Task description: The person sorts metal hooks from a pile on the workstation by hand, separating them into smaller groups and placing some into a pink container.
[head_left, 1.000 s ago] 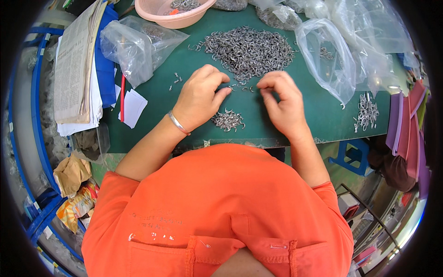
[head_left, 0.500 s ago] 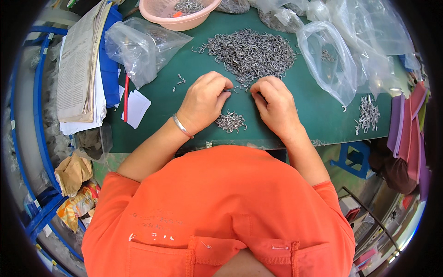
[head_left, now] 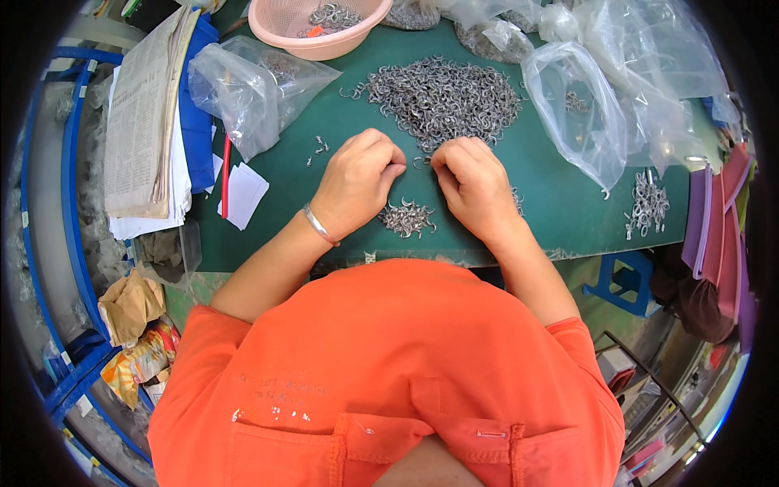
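Both hands are being held curled over the green table [head_left: 268, 227], knuckles up, with their fingertips drawn close together at the near edge of the large heap of small metal hooks [head_left: 442, 101]. By the left hand [head_left: 355, 183] a loose fist is being formed, a silver bangle [head_left: 320, 226] being worn at its wrist; whether a hook is being pinched in its fingers cannot be told, since the fingertips are being hidden beneath the hand. By the right hand [head_left: 473, 187] the fingers are likewise being bent down toward the table, and what is being gripped, if anything, cannot be told. A single hook [head_left: 419, 161] is being left lying between the two sets of fingertips, just beside them. A small pile of hooks [head_left: 407, 217] is being kept nearer the body, in the gap between the two wrists, close to both hands but seemingly not being touched. A few stray hooks [head_left: 319, 148] are being left to the left of the left hand. At the far edge, a pink plastic basket [head_left: 284, 36] is being used to hold more metal pieces. A clear plastic bag [head_left: 243, 89] is being left slumped on the left of the table, and another clear bag [head_left: 580, 114] on the right, with a few pieces being seen through it. Another cluster of hooks [head_left: 647, 207] is being left well apart, on the right.
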Demonstrator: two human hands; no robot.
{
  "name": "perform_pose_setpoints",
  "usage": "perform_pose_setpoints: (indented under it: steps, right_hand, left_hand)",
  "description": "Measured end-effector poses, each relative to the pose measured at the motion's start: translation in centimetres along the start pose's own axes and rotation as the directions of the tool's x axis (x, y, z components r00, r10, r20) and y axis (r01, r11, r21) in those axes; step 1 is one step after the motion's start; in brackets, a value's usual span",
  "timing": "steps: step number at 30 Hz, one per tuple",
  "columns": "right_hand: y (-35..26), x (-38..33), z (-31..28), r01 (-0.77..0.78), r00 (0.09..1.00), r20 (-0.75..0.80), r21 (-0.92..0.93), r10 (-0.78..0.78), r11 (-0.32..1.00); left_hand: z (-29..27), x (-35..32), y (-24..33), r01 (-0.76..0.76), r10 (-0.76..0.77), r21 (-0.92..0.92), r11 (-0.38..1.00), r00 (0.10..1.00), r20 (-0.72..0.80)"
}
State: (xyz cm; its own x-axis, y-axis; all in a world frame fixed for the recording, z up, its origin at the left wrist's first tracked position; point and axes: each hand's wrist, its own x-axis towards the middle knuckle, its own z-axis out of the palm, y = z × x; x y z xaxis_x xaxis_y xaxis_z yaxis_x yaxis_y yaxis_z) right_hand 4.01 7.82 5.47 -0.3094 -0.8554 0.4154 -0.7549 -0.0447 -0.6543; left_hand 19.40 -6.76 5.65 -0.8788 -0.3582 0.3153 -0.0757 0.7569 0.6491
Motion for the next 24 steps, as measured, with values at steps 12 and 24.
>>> perform_pose_setpoints:
  steps: [12, 24]
  right_hand:
    - [-1.0, 0.7, -0.7, 0.150, 0.981, 0.113, 0.091, -0.160, 0.984]
    - [-0.2, -0.6, -2.2, -0.136, 0.990, 0.054, 0.063, 0.133, 0.989]
  left_hand:
    - [-2.5, -0.8, 1.5, 0.005, 0.071, -0.233, 0.972, 0.946, 0.315]
    - [-0.3, 0.7, 1.3, -0.026, 0.045, -0.164, 0.986, 0.993, 0.112]
